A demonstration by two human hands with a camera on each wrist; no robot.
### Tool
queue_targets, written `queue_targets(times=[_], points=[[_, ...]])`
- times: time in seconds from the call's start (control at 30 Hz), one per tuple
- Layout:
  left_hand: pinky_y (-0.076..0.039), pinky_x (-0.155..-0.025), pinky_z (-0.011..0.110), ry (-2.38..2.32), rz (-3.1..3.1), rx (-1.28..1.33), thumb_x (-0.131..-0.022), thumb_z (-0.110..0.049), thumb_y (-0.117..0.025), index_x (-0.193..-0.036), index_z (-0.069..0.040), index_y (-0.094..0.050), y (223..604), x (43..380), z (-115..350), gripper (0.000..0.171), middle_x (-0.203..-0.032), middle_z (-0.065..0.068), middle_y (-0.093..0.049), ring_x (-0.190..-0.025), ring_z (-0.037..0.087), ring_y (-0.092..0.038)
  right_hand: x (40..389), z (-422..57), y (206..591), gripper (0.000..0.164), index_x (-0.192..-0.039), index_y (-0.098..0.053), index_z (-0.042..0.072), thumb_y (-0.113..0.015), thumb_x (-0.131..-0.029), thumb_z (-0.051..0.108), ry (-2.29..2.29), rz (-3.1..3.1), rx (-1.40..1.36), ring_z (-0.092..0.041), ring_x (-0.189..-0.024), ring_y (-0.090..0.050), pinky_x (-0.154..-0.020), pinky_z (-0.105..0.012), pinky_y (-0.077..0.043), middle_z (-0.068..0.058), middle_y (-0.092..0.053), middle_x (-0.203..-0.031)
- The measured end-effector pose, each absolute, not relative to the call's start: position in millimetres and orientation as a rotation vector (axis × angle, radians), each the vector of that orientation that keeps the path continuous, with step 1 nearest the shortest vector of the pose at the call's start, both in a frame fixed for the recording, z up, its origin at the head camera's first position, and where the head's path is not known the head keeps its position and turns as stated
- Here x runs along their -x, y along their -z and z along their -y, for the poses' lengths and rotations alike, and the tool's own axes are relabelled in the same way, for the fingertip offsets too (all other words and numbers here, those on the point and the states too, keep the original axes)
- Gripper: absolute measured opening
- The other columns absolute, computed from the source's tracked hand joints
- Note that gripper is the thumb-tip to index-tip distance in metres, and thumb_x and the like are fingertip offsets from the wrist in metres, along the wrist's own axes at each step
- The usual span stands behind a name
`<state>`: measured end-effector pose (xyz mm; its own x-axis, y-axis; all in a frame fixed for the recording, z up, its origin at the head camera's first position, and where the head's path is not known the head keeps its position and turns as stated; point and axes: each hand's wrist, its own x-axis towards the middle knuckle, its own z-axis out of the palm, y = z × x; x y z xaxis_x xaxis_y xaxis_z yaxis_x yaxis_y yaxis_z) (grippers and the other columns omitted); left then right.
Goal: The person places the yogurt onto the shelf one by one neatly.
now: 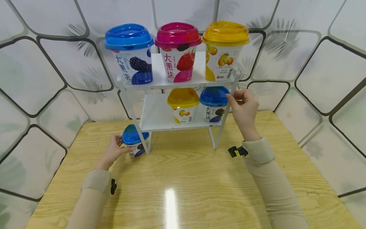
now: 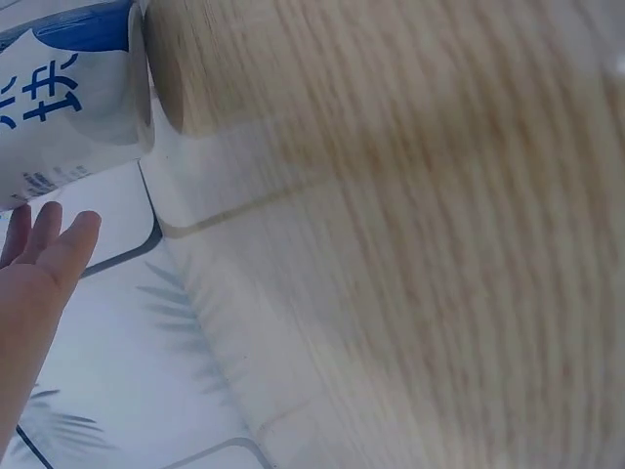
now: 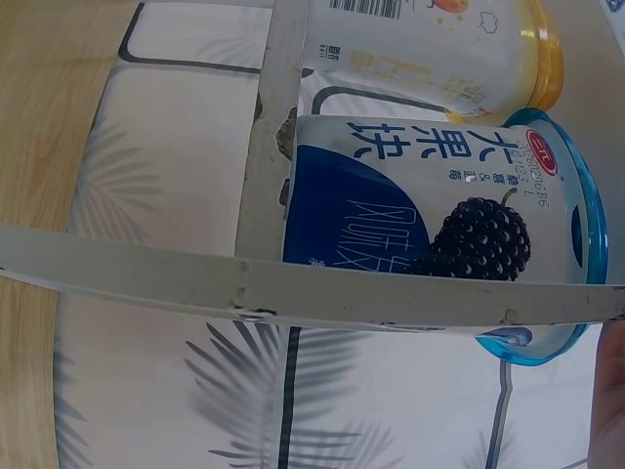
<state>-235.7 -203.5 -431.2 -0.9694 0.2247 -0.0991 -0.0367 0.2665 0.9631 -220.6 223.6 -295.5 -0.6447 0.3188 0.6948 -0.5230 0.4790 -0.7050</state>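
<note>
My left hand grips a blue-lidded yogurt cup low by the left leg of a white two-tier rack. Its thumb lies across the cup's front. In the left wrist view the white cup wall shows beside the fingers. My right hand is at the rack's right post, fingers bent. Its thumb tip overlaps the post and lid edge of a second blue-lidded yogurt cup on the lower shelf; I cannot tell which it grips. The right wrist view shows that cup's blackberry print behind the post.
On the top shelf stand a blue-lidded cup, a pink-lidded cup and a yellow-lidded cup. Another yellow-lidded cup occupies the lower shelf. The rack stands on a wooden table against a patterned backdrop.
</note>
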Motion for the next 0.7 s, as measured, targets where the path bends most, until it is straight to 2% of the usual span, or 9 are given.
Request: queue_targets(times=[0.1, 0.17, 0.27, 0.7], points=[[-0.027, -0.098, 0.048, -1.754, -2.3, -0.203, -0.079, -0.006, -0.066, -0.132, -0.001, 0.002, 433, 238, 204, 0.086, -0.135, 0.027, -0.019, -0.127, 0.037, -0.017, 221, -224, 296, 0.023, -0.082, -0.056, -0.01, -0.067, -0.078, 0.01, -1.27, 1.889, -0.172, -0.001, -0.068, -0.056, -0.064, -0.016, -0.048, -0.009, -0.058, -0.078], [-0.02, -0.1, 0.053, -1.722, -2.305, -0.237, -0.078, -0.008, -0.067, -0.136, -0.001, 0.004, 437, 241, 205, 0.092, -0.137, 0.028, -0.016, -0.127, 0.04, -0.016, 221, -224, 295, 0.023, -0.082, -0.056, -0.01, -0.067, -0.078, 0.01, -1.269, 1.886, -0.174, -0.001, -0.067, -0.056, -0.063, -0.016, -0.048, -0.009, -0.058, -0.078], [-0.019, -0.099, 0.054, -1.687, -2.308, -0.267, -0.076, -0.009, -0.069, -0.138, -0.001, 0.0, 438, 243, 204, 0.092, -0.137, 0.027, -0.017, -0.124, 0.04, -0.019, 221, -224, 296, 0.022, -0.081, -0.056, -0.009, -0.067, -0.078, 0.009, -1.265, 1.887, -0.177, -0.001, -0.067, -0.056, -0.063, -0.016, -0.048, -0.01, -0.058, -0.078], [-0.018, -0.099, 0.055, -1.677, -2.312, -0.328, -0.074, -0.012, -0.071, -0.14, -0.008, -0.001, 444, 256, 192, 0.097, -0.138, 0.022, -0.021, -0.124, 0.038, -0.022, 220, -224, 295, 0.022, -0.082, -0.055, -0.01, -0.067, -0.078, 0.009, -1.265, 1.885, -0.195, -0.001, -0.068, -0.056, -0.063, -0.015, -0.048, -0.01, -0.059, -0.078]])
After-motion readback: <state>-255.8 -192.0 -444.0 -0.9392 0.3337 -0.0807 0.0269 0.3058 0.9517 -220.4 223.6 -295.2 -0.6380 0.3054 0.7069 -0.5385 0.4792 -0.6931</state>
